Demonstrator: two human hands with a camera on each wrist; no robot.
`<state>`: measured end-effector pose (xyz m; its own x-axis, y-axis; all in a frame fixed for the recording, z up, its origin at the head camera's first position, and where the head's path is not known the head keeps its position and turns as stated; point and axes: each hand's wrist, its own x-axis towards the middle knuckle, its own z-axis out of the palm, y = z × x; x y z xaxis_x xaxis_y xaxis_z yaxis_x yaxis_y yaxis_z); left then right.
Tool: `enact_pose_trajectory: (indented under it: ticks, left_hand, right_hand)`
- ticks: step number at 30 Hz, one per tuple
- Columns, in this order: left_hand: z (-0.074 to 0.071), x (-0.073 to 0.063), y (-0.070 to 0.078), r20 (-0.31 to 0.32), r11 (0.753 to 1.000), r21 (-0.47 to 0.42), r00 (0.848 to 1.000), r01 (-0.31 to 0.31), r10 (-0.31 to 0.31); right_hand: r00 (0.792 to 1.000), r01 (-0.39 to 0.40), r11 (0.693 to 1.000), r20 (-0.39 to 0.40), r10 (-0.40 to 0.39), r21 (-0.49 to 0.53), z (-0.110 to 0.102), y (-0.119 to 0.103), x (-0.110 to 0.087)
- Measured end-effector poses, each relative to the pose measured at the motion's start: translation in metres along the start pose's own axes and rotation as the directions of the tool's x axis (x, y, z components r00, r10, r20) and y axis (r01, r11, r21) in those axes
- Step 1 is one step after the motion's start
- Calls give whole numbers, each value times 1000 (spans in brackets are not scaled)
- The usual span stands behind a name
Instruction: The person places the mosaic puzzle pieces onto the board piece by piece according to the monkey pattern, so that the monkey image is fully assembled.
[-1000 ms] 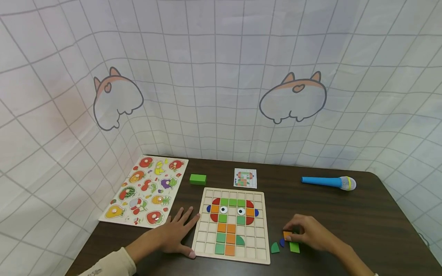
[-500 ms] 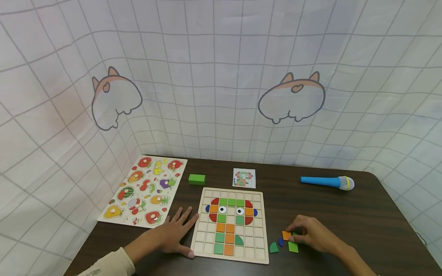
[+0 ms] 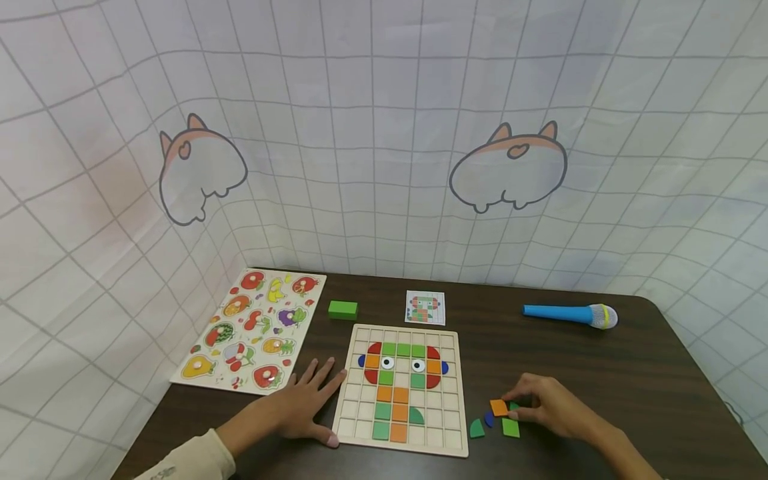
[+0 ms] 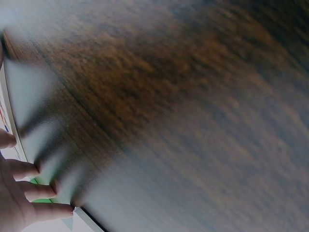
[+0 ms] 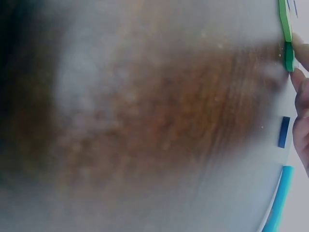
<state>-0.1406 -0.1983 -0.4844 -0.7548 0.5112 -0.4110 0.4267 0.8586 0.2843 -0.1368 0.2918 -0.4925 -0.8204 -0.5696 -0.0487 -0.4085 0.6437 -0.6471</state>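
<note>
My left hand [image 3: 297,408] lies spread on the table, index finger and thumb reaching the left edge of the wooden grid board [image 3: 444,417]. Square and curved tiles on it form a figure with two eyes. To its right, my right hand [image 3: 549,408] has its thumb and a finger on either side of a dark green tile [image 3: 514,406], partly hidden by them; in the right wrist view that tile [image 5: 288,57] sits at the fingertips. Beside it lie an orange square [image 3: 499,407], a blue half-round tile [image 3: 489,419], a green quarter-round [image 3: 477,429] and a light green square [image 3: 511,428].
A fruit knob puzzle [image 3: 285,363] lies at the left. A green block [image 3: 343,311] and a picture card [image 3: 425,320] lie behind the grid board. The blue toy microphone [image 3: 567,314] is at the back right. A gridded white curtain [image 3: 384,167] hangs behind the table.
My right fingers have slid right, off the orange square, which has turned slightly, to the dark green tile. My left hand has stayed in place.
</note>
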Motion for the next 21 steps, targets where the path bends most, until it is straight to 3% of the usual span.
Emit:
enact_pose_trajectory:
  ticks: [21]
  left_hand:
    - [0, 2, -1, -7, 1000, -5, 1000, -7, 7]
  right_hand:
    - [999, -38, 997, -39, 36, -71, 0, 5, -12]
